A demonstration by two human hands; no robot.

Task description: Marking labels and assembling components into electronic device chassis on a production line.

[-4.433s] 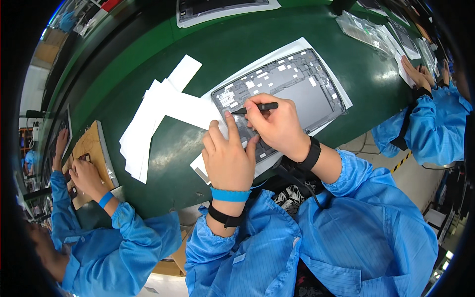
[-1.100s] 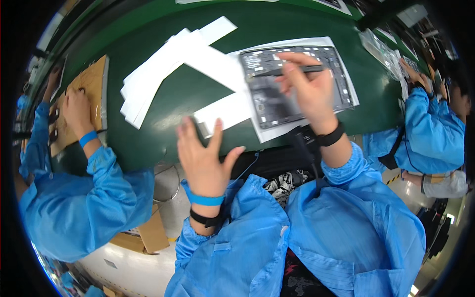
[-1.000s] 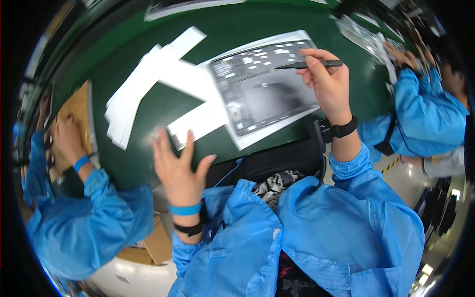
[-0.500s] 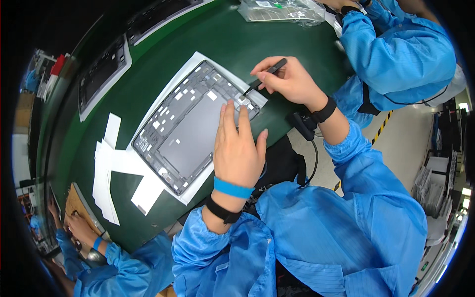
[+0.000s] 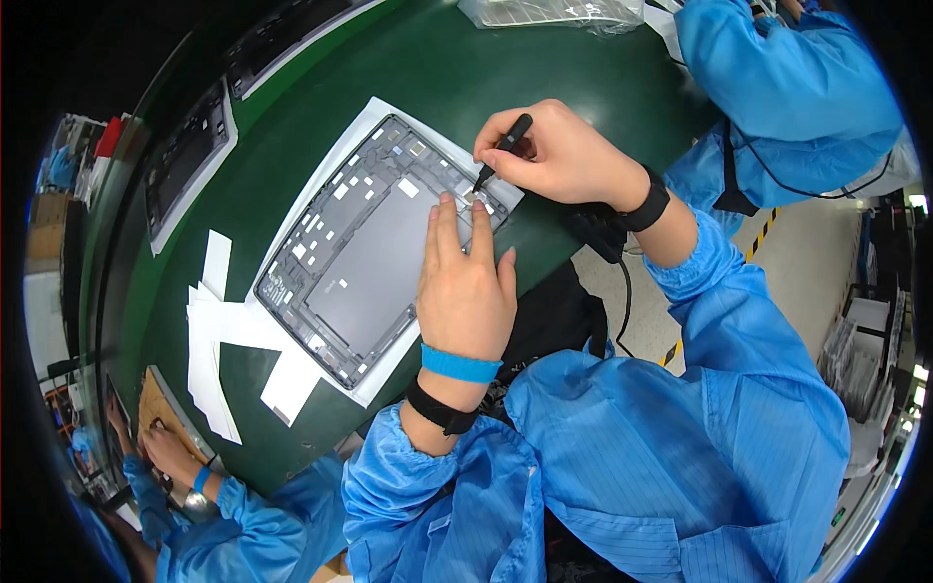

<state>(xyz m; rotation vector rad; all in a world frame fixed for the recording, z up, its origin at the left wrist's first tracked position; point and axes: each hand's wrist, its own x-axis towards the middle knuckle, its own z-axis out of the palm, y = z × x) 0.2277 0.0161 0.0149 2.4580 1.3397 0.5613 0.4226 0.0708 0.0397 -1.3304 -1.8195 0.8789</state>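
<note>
A dark grey tablet housing with small white pads and fittings lies inside-up on white paper. My left hand rests flat over its near right part, fingers stretched out, the fingertips near the right corner. My right hand is closed round black tweezers, held like a pen. The tips point down at a small light part by the housing's right corner, just beyond my left fingertips. Whether the tweezers pinch anything there is too small to tell.
White paper strips lie left of the housing on the green table. More housings stand at the far left. A clear plastic bag sits at the far edge. Co-workers in blue sleeves are at right and lower left.
My right hand has shifted slightly left, and the tweezers stand more upright with their tips still at the same corner. My left hand stays on the housing. The whole view has shifted slightly.
</note>
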